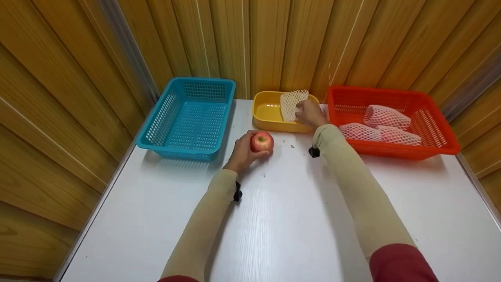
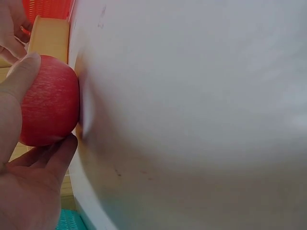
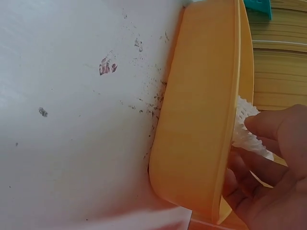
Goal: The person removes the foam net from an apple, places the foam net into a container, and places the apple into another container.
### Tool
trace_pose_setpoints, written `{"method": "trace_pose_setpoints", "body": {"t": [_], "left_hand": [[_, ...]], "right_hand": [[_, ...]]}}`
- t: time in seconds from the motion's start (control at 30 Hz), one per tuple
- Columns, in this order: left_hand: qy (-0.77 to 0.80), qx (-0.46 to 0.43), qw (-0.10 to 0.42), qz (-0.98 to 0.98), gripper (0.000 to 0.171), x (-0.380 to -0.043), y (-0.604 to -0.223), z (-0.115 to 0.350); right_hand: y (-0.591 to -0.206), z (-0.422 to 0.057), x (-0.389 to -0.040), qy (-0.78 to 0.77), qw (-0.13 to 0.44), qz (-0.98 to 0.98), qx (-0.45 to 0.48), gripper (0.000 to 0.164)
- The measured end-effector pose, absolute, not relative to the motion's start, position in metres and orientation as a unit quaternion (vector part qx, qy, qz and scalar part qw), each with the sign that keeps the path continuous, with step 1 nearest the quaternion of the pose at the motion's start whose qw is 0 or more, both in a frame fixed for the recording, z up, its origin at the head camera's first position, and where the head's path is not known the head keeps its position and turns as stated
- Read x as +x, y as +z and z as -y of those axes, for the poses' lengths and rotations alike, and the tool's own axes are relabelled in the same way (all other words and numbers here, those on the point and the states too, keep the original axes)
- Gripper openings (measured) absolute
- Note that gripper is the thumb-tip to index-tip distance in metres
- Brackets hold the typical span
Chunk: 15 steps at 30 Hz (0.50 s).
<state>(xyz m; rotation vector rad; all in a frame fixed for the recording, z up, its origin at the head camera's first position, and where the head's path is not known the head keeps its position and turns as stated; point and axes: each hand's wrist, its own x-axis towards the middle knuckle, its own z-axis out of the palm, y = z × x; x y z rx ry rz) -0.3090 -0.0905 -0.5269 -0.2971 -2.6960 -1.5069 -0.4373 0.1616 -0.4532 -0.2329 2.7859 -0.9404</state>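
A red apple point(image 1: 262, 142) is on the white table, with my left hand point(image 1: 243, 152) gripping it. In the left wrist view the thumb lies on one side of the apple point(image 2: 52, 103) and the fingers on the other. At the yellow bin point(image 1: 267, 124), my right hand point(image 1: 312, 112) pinches a white foam fruit net point(image 1: 291, 105), which stands partly above the rim. Seen from the right wrist, the thumb and fingers hold the net point(image 3: 248, 127) just past the bin's wall point(image 3: 199, 110); its lower part is hidden there.
A blue perforated basket point(image 1: 195, 154) stands at the left. The red basket point(image 1: 391, 150) at the right contains several pieces wrapped in white foam netting point(image 1: 387, 116). Wooden panels point(image 1: 270, 43) rise behind the table point(image 1: 270, 219). Small dark specks mark its surface.
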Motion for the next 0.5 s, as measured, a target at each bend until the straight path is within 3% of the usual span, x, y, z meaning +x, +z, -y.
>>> {"method": "trace_pose_setpoints", "body": {"t": [0.37, 0.5], "left_hand": [[-0.494, -0.092, 0.012, 0.865, 0.071, -0.309, -0.526, 0.091], [-0.493, -0.095, 0.015, 0.865, 0.071, -0.310, -0.527, 0.091]], "right_hand": [[-0.450, -0.166, -0.427, -0.244, 0.142, -0.958, -0.050, 0.049], [-0.450, -0.166, -0.425, -0.199, 0.132, -0.970, -0.046, 0.048]]}}
